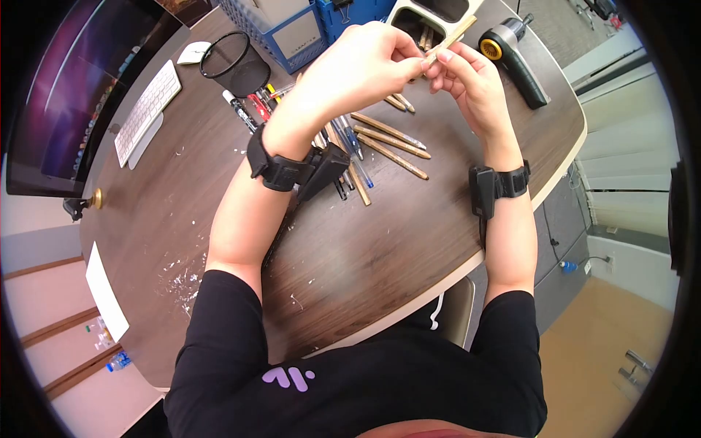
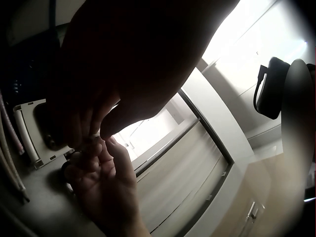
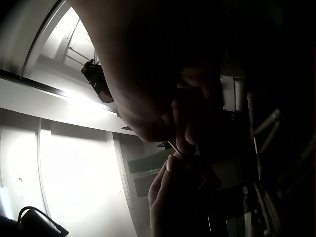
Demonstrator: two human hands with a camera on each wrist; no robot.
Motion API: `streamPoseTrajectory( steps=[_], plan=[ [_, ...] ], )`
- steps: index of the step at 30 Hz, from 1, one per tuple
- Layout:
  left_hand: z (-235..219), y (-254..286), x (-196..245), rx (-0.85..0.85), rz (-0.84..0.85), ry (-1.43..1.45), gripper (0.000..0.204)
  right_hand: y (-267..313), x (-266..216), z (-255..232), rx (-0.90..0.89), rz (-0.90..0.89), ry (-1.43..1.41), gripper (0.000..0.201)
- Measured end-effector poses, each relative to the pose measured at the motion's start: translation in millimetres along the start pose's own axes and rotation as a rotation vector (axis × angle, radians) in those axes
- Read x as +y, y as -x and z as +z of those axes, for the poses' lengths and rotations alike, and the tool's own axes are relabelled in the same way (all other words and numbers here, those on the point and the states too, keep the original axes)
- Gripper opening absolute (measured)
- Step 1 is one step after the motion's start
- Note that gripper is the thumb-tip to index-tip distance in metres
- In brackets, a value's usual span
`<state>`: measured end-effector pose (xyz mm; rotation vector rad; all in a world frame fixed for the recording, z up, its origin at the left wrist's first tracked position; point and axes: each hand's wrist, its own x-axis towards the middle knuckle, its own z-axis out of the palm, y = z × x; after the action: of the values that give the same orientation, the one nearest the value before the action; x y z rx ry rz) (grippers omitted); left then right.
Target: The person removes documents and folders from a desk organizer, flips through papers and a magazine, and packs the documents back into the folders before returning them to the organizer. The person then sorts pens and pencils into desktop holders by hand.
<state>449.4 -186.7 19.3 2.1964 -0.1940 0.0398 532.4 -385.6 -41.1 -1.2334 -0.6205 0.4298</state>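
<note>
Both hands meet over the table's far side in the head view. My left hand (image 1: 369, 62) pinches the lower end of a gold-brown pencil (image 1: 461, 31); my right hand (image 1: 471, 82) pinches it beside those fingertips, and its far end slants up to the right. Several similar pencils (image 1: 392, 155) lie below the hands, near a pile of pens (image 1: 367, 175). Both wrist views are dark: the left hand (image 2: 133, 64) and right hand (image 2: 106, 187) touch at the fingertips, as do the right hand (image 3: 148, 84) and left hand (image 3: 173, 202). Fingers hide the pencil's lower end.
A light compartment tray (image 1: 400, 16) holding pencils stands behind the hands, beside a blue crate (image 1: 292, 51). Right of them lies a black tool (image 1: 518, 69). Leftward are a mesh cup (image 1: 248, 73), keyboard (image 1: 148, 109), mouse (image 1: 194, 52) and monitor (image 1: 80, 87). White scraps (image 1: 186, 283) litter the tabletop.
</note>
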Motion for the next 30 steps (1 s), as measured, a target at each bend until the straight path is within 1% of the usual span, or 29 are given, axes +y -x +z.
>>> streamPoseTrajectory(
  steps=[1, 2, 4, 5, 6, 7, 8, 9, 10, 12, 14, 16, 17, 18, 20, 21, 22, 24, 25, 26, 28, 29, 30],
  plan=[
    [1.7, -0.1, 0.6, 0.043, 0.011, 0.017, 0.038, -1.9, 1.9, 1.5, -0.006, -0.012, -0.067, 0.027],
    [2.3, -0.5, 1.5, 0.050, 0.011, 0.018, 0.038, -3.3, 1.6, 2.6, -0.013, -0.012, -0.064, 0.027],
    [3.7, -0.1, 2.1, 0.176, 0.050, -0.069, 0.035, -2.6, -1.1, 8.7, 0.008, 0.014, -0.093, 0.031],
    [1.4, -3.3, -4.4, 0.202, 0.056, -0.047, 0.035, -3.2, 0.8, 7.2, 0.005, 0.019, -0.092, 0.031],
    [-5.6, -3.7, -4.1, 0.217, 0.043, -0.057, 0.035, -4.0, 3.4, 4.5, 0.036, 0.066, 0.095, 0.032],
    [-9.7, -3.8, -6.2, 0.273, 0.037, -0.110, 0.034, -4.9, 5.5, 2.6, 0.067, 0.110, 0.283, 0.033],
    [-13.2, -3.2, -7.7, 0.328, 0.032, -0.163, 0.033, -4.9, 7.3, 2.6, 0.066, 0.111, 0.283, 0.033],
    [-19.4, 2.5, 2.5, 0.333, 0.026, -0.043, 0.027, -4.2, 9.4, 3.3, 0.068, 0.141, 0.456, 0.034],
    [-16.8, -0.8, -3.1, 0.332, 0.023, -0.042, 0.027, -3.2, 12.6, 3.6, 0.070, 0.172, 0.629, 0.034],
    [-5.5, -13.3, -23.8, 0.361, -0.019, -0.208, 0.031, -3.4, 20.9, 1.5, 0.052, 0.176, 0.674, 0.033],
    [8.3, -18.2, -32.2, 0.415, 0.065, -0.244, 0.029, 0.5, 20.7, 8.7, -0.023, 0.222, 0.862, 0.033],
    [21.6, -22.0, -36.5, 0.454, 0.131, -0.199, 0.027, 0.7, 12.8, 19.9, -0.033, 0.246, 0.906, 0.032],
    [26.2, -23.5, -39.0, 0.431, 0.142, -0.169, 0.032, 0.9, 8.6, 25.4, -0.048, 0.258, 0.987, 0.031],
    [30.5, -25.3, -43.1, 0.433, 0.140, -0.166, 0.032, 1.2, 5.2, 30.4, -0.061, 0.270, 1.068, 0.030],
    [37.5, -31.2, -53.4, 0.332, 0.129, 0.136, 0.042, 1.4, 3.1, 35.4, -0.056, 0.258, 1.093, 0.029],
    [34.2, -31.1, -52.4, 0.272, 0.135, 0.148, 0.049, 0.9, 2.9, 35.7, -0.068, 0.290, 1.146, 0.030],
    [32.3, -29.4, -51.3, 0.267, 0.136, 0.149, 0.049, 1.6, 2.7, 35.2, -0.079, 0.324, 1.197, 0.031],
    [26.3, -25.0, -44.0, 0.216, 0.064, 0.133, 0.048, 5.1, 0.7, 33.9, -0.078, 0.313, 1.185, 0.031],
    [23.7, -22.2, -39.2, 0.225, 0.058, 0.135, 0.043, 6.5, -0.6, 33.6, -0.082, 0.298, 1.175, 0.032],
    [20.1, -22.0, -37.8, 0.225, 0.056, 0.133, 0.043, 6.9, -2.3, 33.1, -0.083, 0.297, 1.172, 0.032],
    [12.4, -20.6, -36.3, 0.171, 0.082, 0.013, 0.038, 7.1, -7.1, 32.5, -0.128, 0.350, 1.160, 0.031],
    [8.5, -19.1, -35.2, 0.170, 0.080, 0.011, 0.038, 7.5, -10.1, 33.3, -0.129, 0.350, 1.158, 0.031],
    [4.4, -17.1, -33.7, 0.149, 0.068, 0.001, 0.037, 7.9, -13.6, 34.2, -0.167, 0.380, 1.162, 0.030]
  ],
)
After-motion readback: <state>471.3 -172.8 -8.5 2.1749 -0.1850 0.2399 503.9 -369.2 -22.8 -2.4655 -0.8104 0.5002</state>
